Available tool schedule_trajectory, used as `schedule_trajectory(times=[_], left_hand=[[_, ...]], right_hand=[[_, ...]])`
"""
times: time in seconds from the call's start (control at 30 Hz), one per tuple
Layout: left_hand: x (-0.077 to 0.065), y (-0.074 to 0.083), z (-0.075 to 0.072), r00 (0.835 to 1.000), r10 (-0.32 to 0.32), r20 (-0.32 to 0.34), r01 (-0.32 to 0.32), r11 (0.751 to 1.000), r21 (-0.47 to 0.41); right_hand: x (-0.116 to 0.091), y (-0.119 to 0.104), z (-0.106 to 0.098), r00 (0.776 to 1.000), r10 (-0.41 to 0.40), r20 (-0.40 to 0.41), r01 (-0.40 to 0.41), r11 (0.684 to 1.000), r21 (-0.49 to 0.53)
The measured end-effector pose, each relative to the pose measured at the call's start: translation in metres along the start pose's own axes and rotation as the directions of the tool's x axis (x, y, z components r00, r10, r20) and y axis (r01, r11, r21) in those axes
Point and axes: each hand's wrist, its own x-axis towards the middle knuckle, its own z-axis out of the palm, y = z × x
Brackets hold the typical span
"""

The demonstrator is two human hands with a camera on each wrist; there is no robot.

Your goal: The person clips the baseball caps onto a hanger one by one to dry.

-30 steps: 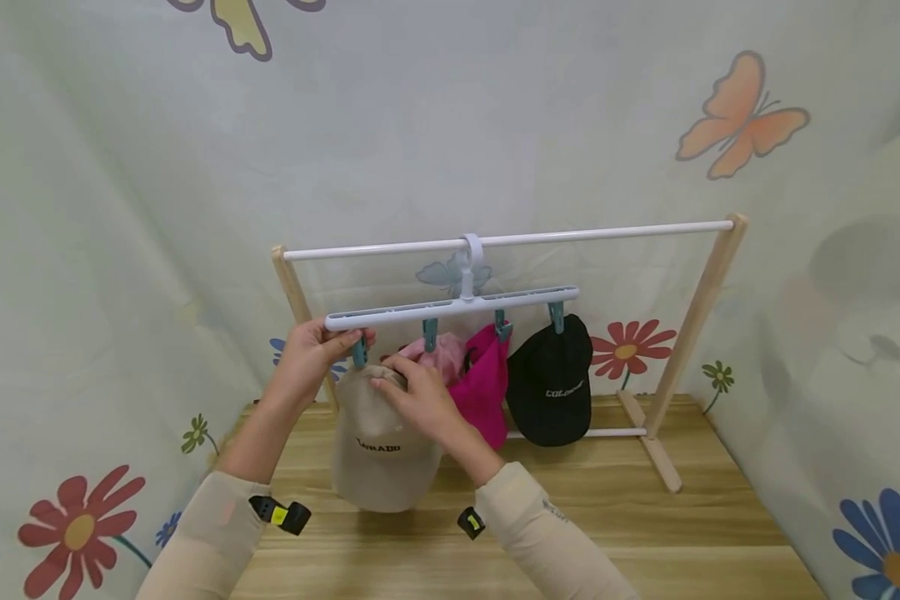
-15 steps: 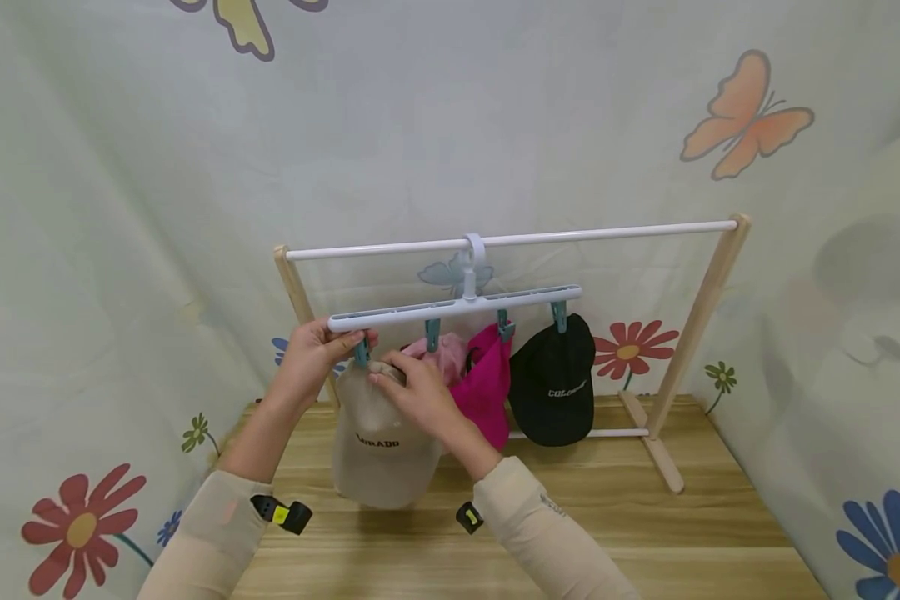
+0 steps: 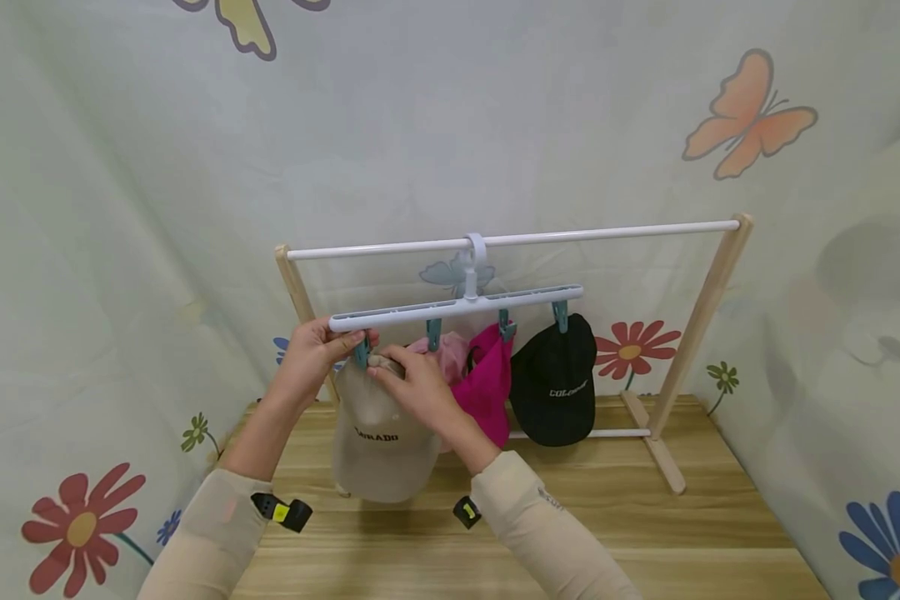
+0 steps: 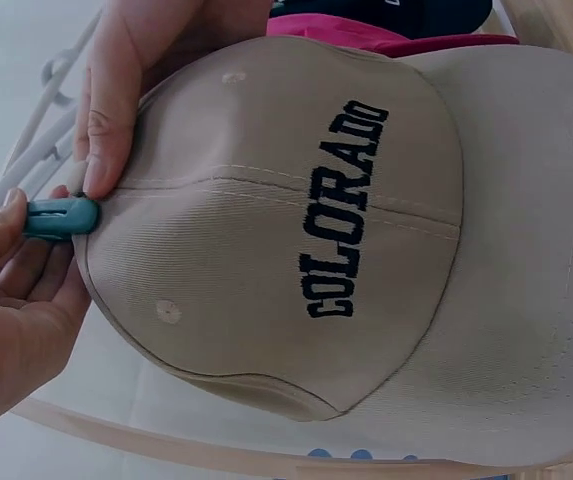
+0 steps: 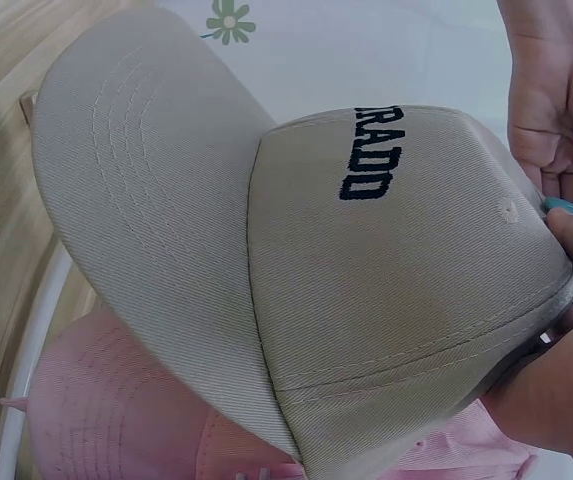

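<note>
A beige baseball cap (image 3: pixel 381 467) lettered COLORADO hangs brim-down below the left end of a white clip hanger (image 3: pixel 397 316). My left hand (image 3: pixel 306 357) pinches a teal clip (image 4: pixel 63 217) between thumb and fingers, right under that end. In the left wrist view, the clip's tip overlaps the top of the cap's crown. My right hand (image 3: pixel 423 390) grips the same cap by its upper edge, thumb on the outer cloth, close beside the clip. Its other fingertips are mostly hidden behind the cap.
From the hanger's other clips hang a light pink cap (image 3: pixel 450 354), a magenta cap (image 3: pixel 487 392) and a black cap (image 3: pixel 558 387). A white rail (image 3: pixel 607 236) on wooden legs carries the hanger. Below is a wood-grain tabletop (image 3: pixel 570 533); a printed curtain (image 3: pixel 570 125) stands behind.
My right hand has raised the beige cap slightly, bringing its top edge closer to the clip. My left hand keeps its pinch on the clip with little movement.
</note>
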Motion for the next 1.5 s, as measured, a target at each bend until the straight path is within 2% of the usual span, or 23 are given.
schedule_trajectory(times=[0.7, 1.0, 1.27, 1.5], left_hand=[[-0.002, 0.001, -0.001, 0.999, 0.022, 0.036, -0.023, 0.999, 0.03], [-0.005, -0.006, -0.002, 0.999, 0.02, 0.028, -0.023, 0.996, 0.084], [-0.003, -0.01, -0.002, 0.999, 0.04, 0.034, -0.042, 0.997, 0.068], [-0.001, -0.013, -0.001, 0.999, 0.051, 0.007, -0.052, 0.997, 0.066]], right_hand=[[0.002, -0.004, -0.005, 1.0, 0.005, 0.006, -0.005, 1.0, 0.019], [0.001, -0.003, -0.004, 1.0, 0.016, 0.022, -0.017, 1.0, 0.023], [0.0, -0.001, -0.003, 0.999, 0.021, 0.032, -0.021, 1.0, -0.004], [-0.003, 0.001, -0.004, 0.998, 0.028, 0.048, -0.028, 1.0, 0.002]])
